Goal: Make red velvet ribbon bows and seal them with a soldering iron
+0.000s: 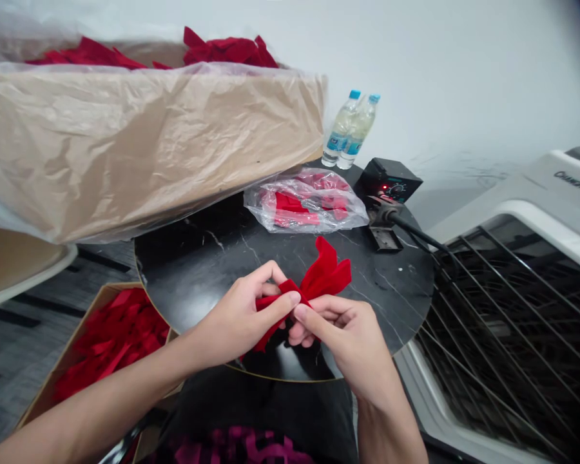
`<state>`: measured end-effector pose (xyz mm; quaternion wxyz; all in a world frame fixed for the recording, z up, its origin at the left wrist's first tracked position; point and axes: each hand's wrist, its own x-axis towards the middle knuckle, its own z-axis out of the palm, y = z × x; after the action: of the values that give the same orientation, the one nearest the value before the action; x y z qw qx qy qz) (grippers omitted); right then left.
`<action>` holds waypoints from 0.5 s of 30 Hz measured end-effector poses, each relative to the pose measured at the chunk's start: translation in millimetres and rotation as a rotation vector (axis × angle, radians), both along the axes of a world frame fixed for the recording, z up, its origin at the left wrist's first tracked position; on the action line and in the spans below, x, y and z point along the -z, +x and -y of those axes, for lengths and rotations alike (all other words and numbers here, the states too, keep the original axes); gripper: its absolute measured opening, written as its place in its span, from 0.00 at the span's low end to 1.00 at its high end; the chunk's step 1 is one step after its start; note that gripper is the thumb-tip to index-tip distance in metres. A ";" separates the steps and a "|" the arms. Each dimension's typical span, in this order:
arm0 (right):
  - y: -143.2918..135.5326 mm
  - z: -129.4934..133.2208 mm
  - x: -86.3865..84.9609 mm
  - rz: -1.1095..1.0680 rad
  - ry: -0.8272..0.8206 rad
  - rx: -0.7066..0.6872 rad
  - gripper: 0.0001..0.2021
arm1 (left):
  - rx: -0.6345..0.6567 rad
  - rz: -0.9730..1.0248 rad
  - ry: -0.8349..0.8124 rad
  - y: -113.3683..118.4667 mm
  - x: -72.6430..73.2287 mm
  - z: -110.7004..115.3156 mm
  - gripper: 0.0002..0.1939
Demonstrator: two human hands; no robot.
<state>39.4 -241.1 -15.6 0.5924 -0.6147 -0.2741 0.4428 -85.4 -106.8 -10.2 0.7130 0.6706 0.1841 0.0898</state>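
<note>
Left tails: Because the red bow (315, 280) looks like light, soft velvet, these ends, over the round table's (188, 270) near side, probably bend freely and won't break.
Left hand (244, 312): above the table's near side, thumb pressed down, fingers curled behind, with no gap I can see; it has the bow's middle between them.
Folded middle: over the table's near half, thicker where a band crosses it; likely the surest, least slippery place to pinch.
Right tails: fanned towards the table's middle, beyond both grips.
Right hand (345, 332): over the table's near side, thumb and forefinger seemingly pinching the band's lower edge.
</note>
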 end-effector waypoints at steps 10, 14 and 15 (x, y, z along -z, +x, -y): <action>-24.1 2.9 13.2 0.116 0.084 0.323 0.10 | -0.194 0.040 0.010 6.2 -3.0 3.5 0.08; -28.0 2.4 24.6 0.053 0.110 0.418 0.09 | -0.280 0.058 -0.007 7.4 -3.0 5.1 0.07; -28.6 2.1 26.2 0.034 0.114 0.429 0.09 | -0.293 0.054 -0.012 7.1 -2.7 5.5 0.07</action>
<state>10.7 -243.2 -41.7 0.7022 -0.6318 -0.1716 0.2799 -78.3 -112.3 -7.6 0.7011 0.6295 0.2611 0.2098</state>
